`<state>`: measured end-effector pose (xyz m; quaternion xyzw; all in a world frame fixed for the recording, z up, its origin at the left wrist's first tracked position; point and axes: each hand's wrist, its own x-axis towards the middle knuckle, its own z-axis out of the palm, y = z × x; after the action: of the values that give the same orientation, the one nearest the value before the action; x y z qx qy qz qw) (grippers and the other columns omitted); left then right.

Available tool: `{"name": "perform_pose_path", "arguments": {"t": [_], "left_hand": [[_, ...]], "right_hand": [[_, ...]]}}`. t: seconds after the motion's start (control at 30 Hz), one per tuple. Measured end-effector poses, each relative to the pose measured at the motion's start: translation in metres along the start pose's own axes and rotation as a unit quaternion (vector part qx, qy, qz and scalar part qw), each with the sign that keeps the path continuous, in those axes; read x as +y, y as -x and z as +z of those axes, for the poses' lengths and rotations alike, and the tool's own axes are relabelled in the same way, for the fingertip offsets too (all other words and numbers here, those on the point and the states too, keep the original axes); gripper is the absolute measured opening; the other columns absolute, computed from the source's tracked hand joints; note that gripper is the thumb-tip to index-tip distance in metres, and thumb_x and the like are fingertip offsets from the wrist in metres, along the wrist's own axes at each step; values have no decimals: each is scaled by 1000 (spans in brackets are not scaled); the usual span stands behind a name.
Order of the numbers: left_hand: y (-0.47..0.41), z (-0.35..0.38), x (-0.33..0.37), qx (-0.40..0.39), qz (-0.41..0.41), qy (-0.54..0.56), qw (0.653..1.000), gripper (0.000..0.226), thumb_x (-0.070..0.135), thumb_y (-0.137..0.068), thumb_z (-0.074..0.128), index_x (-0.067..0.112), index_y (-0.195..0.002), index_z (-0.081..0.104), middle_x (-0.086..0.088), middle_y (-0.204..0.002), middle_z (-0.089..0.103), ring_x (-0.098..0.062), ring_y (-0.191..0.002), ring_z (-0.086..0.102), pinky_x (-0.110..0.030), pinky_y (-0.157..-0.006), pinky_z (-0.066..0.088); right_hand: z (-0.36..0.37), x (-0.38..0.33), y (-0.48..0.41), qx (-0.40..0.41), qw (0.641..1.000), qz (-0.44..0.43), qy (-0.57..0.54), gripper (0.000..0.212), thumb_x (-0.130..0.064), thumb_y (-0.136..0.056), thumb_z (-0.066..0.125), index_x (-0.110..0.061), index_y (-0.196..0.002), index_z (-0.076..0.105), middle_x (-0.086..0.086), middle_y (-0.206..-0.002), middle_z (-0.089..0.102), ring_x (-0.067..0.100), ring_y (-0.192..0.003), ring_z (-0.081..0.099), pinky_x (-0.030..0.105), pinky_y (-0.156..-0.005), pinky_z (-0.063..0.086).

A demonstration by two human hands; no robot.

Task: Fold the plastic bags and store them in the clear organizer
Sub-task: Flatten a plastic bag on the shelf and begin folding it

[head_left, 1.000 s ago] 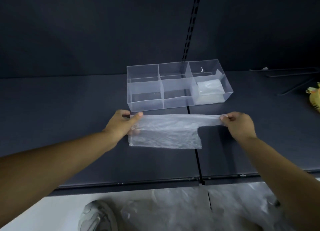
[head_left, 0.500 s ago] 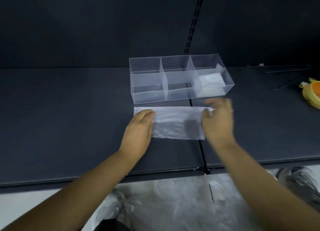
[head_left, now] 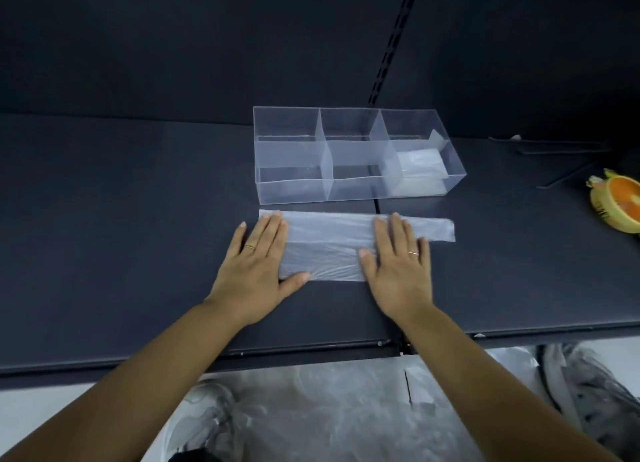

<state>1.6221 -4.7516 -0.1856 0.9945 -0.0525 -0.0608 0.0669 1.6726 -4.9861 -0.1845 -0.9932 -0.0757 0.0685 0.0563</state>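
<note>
Head view shows my left hand (head_left: 258, 264) and right hand (head_left: 398, 264) spread wide and flat on the plastic bag (head_left: 329, 243), pressing it smooth on the dark shelf (head_left: 138, 219) just before the clear organizer (head_left: 294, 188), so I think it folds neatly.

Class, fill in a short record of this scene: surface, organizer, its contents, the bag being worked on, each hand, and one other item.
surface: dark shelf
organizer: clear organizer, six compartments
contents: folded bag in front right compartment
working bag: plastic bag, flat in front of organizer
left hand: open, palm down on bag's left end
right hand: open, palm down on bag's right part
other: orange-and-yellow object at right edge
</note>
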Motion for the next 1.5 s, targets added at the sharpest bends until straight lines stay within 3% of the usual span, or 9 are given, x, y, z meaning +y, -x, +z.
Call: {"name": "perform_pose_path", "arguments": {"t": [0.17, 0.27, 0.53, 0.63, 0.77, 0.87, 1.07, 1.27, 1.5], "left_hand": [[6, -11, -13, -25, -14, 5, 1000, 108, 89, -68, -4, 15, -141, -33, -2, -151, -36, -15, -138, -36, -40, -114, -23], [12, -17, -2, 16, 60, 51, 997, 100, 84, -78, 9, 17, -148, -19, 1, -156, -25, -11, -142, -29, -31, -115, -21], [13, -6, 29, 1, 115, 119, 986, 87, 69, -88, 35, 22, -152, -2, 14, -153, -15, 3, -138, -20, -14, -107, -22], [9, -14, 32, 51, 105, 96, 989, 82, 62, -85, 53, 15, -148, 32, 4, -156, 23, -11, -143, 25, -25, -115, 9], [5, -17, 37, 163, 105, 88, 977, 49, 18, -61, 90, 3, -105, 73, -8, -113, 71, -26, -99, 70, -41, -84, 55], [4, -16, 36, 210, 118, 81, 967, 45, -10, -53, 85, 3, -95, 76, -8, -103, 74, -27, -88, 72, -37, -73, 59], [14, -17, 43, 197, 117, 48, 972, 48, -8, -48, 84, 5, -94, 76, -6, -101, 74, -25, -86, 72, -33, -70, 57], [26, -26, 37, 162, 84, 84, 980, 32, -8, -54, 82, 8, -81, 75, -3, -86, 75, -23, -75, 71, -33, -65, 57], [33, -37, -6, 71, -155, 461, 871, 19, 23, -88, 68, 38, -79, 73, 23, -83, 72, 15, -82, 61, 3, -71, 38]], "right_hand": [[-19, 37, 12, 61, 993, 77, -60, 63, -44, -98, 37, -17, -152, 17, 10, -159, 12, 27, -146, 10, 46, -118, 4], [-27, 41, 34, 101, 984, -4, -146, 49, -32, -87, 66, -16, -131, 50, 6, -137, 44, 26, -122, 43, 38, -98, 33], [-24, 32, 35, 75, 978, -3, -194, 11, -21, -85, 71, -25, -79, 63, -12, -98, 47, 6, -93, 41, 19, -80, 20], [-28, 31, 32, 36, 976, 6, -216, 21, -17, -90, 64, -27, -74, 56, -13, -97, 46, 7, -95, 41, 21, -86, 24], [-53, 37, 32, -65, 941, 13, -331, 22, -15, -93, 60, -25, -73, 57, -10, -97, 50, 11, -96, 50, 22, -90, 38], [-64, 38, 36, -27, 969, -3, -244, 11, -24, -87, 67, -24, -81, 57, -9, -107, 48, 11, -106, 48, 28, -97, 34], [-54, 1, 50, 24, 983, -180, -40, 87, -65, -64, 65, -27, -138, 40, -8, -146, 35, 13, -139, 28, 44, -117, 1], [-25, -11, 48, 133, 975, -121, -133, 13, -10, -83, 71, -16, -93, 73, -4, -109, 70, 21, -101, 65, 39, -102, 37], [-47, 22, 23, -6, 898, 62, -436, 19, -18, -91, 64, -25, -75, 69, -19, -77, 69, -6, -77, 61, 2, -71, 41]]}}
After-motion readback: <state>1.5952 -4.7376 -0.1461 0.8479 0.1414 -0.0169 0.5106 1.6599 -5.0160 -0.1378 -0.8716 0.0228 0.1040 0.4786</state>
